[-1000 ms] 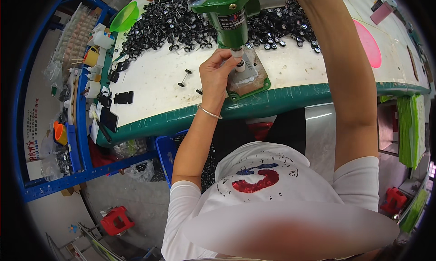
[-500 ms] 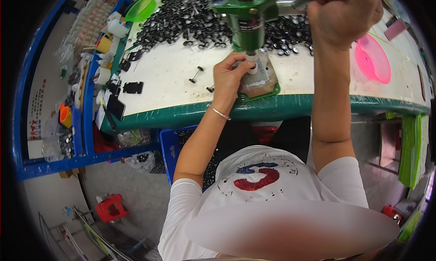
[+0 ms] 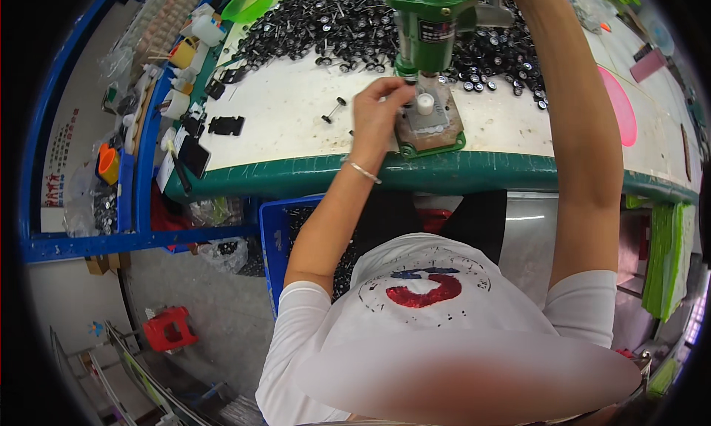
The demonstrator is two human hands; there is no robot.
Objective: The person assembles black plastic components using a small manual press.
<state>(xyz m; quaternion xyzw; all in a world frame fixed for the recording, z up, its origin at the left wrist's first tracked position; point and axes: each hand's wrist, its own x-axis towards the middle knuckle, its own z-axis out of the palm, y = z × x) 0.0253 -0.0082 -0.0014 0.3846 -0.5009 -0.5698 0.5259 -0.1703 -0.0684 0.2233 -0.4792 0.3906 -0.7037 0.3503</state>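
Note:
My left hand (image 3: 380, 109) is beside the green hand press (image 3: 432, 33), its thumb and forefinger pinched together. A small black wheel (image 3: 409, 79) shows at the fingertips, partly hidden by them. Just to their right, a short white cylinder (image 3: 425, 104) stands upright on the press's base plate (image 3: 438, 133), with a gap between it and the press's ram. My right forearm (image 3: 574, 107) reaches up past the right of the press. The right hand itself is beyond the upper edge, near the press lever (image 3: 495, 12). A loose axle with black wheels (image 3: 335, 110) lies left of my left hand.
A wide heap of black wheels and axles (image 3: 326, 30) covers the back of the white table (image 3: 274, 130). Green (image 3: 248, 2) and pink (image 3: 621, 107) bowls stand at either side. Flat black parts (image 3: 226, 125) lie at the left. A blue bin (image 3: 275, 233) sits below the table edge.
My right arm has moved up and right, taking the hand out of view. The press's ram has risen off the white cylinder. My left fingers have come away from the cylinder, to its left.

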